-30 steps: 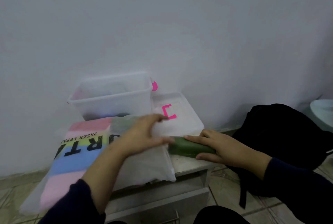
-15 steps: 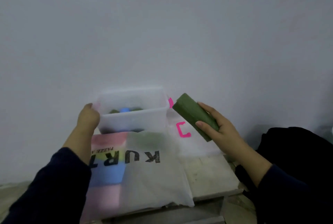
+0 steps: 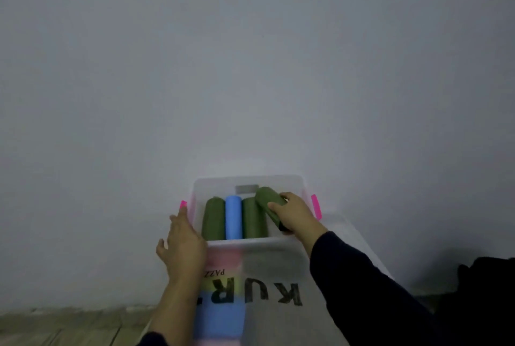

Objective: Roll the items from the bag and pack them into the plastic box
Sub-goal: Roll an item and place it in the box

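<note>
The clear plastic box with pink latches stands against the wall. Inside lie a green roll, a blue roll and another green roll, side by side. My right hand grips a further green roll, tilted, inside the box at its right side. My left hand rests with straight fingers on the box's left front corner. In front of the box lies the translucent bag with black letters and coloured folded items showing through it.
The box's lid lies to the right of the box. A black bag sits at the far right. A plain wall rises right behind the box, and floor tiles show at lower left.
My right hand has carried the green roll from above the lid into the box's right side. My left hand slid along the box's left side toward the front corner. The view tipped up.
</note>
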